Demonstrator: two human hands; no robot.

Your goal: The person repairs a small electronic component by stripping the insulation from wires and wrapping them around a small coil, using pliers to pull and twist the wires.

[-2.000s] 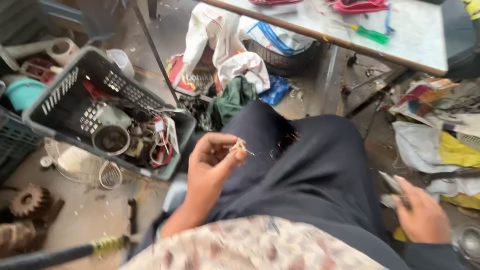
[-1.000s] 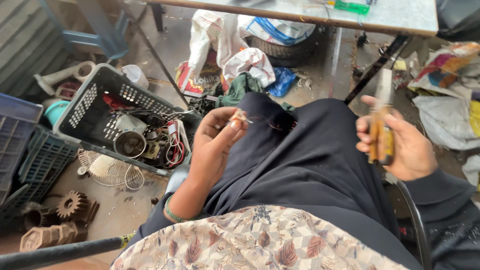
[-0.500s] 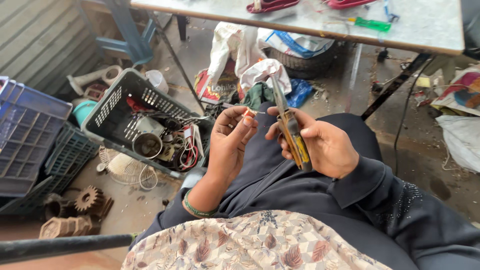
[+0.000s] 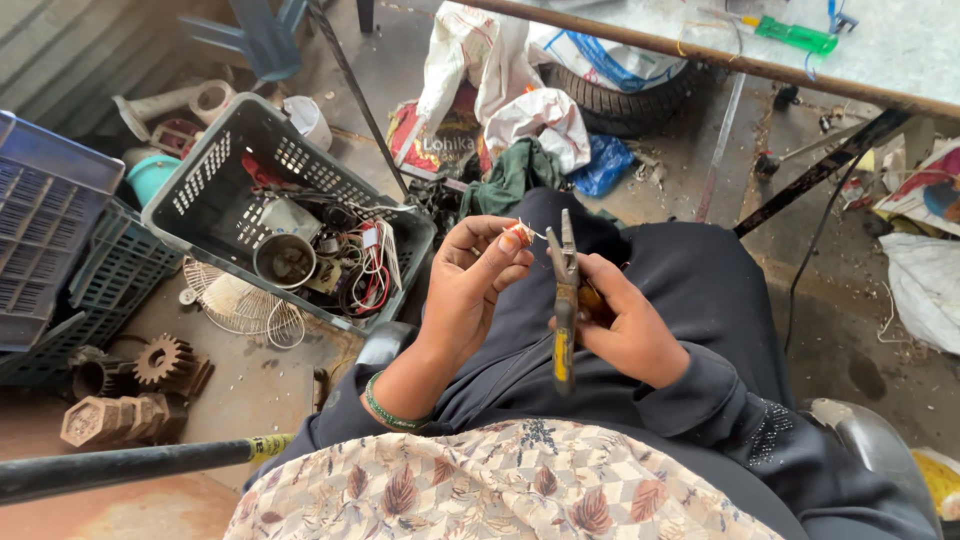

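Note:
My left hand (image 4: pixel 470 285) is raised over my lap and pinches a small reddish piece with thin pale wire ends (image 4: pixel 519 234) between thumb and fingertips. My right hand (image 4: pixel 625 325) grips a pair of pliers with yellow-and-dark handles (image 4: pixel 564 300), jaws pointing up, right beside the small piece. The plier tips stand a little to the right of the wire ends, close to them. Both hands are over my dark trousers.
A grey plastic crate (image 4: pixel 215 165) full of wires, a tin and scrap sits on the floor to the left. Blue crates (image 4: pixel 60 230), gears (image 4: pixel 165 360) and a wire fan guard (image 4: pixel 240 305) lie beside it. A metal table (image 4: pixel 790 60) with a green screwdriver (image 4: pixel 795 36) stands ahead; bags and cloth lie under it.
My right hand picked up the pliers from the right side and brought them in beside my left hand. My left hand has kept holding the small wired piece.

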